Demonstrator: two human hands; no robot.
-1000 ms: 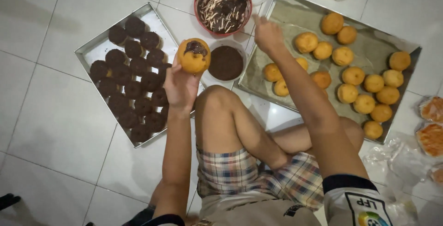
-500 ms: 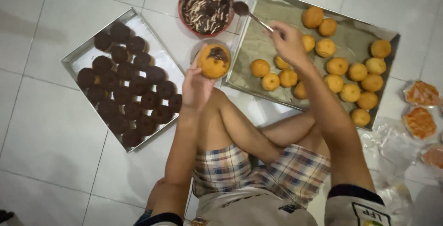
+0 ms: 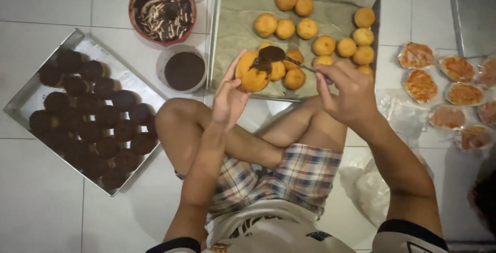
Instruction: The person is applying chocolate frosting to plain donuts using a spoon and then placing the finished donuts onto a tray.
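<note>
My left hand (image 3: 229,95) holds a round golden bun (image 3: 251,77) with chocolate smeared on its top. My right hand (image 3: 347,90) grips a spoon (image 3: 281,58) whose bowl, loaded with dark chocolate, rests on the bun. Behind the hands lies a metal tray (image 3: 235,41) lined with paper and carrying several plain buns (image 3: 324,45). A red bowl of chocolate spread (image 3: 162,9) stands at the top, with a small white bowl of dark chocolate (image 3: 184,70) below it.
At the left a metal tray (image 3: 23,100) is packed with several chocolate-coated buns (image 3: 98,116). Several wrapped pastries in clear plastic (image 3: 444,93) lie at the right. My crossed bare legs (image 3: 222,134) fill the middle, on white floor tiles.
My left hand has carried the bun rightward toward the paper-lined tray. My right hand has brought the spoon from the red bowl down onto the bun, now loaded with chocolate.
</note>
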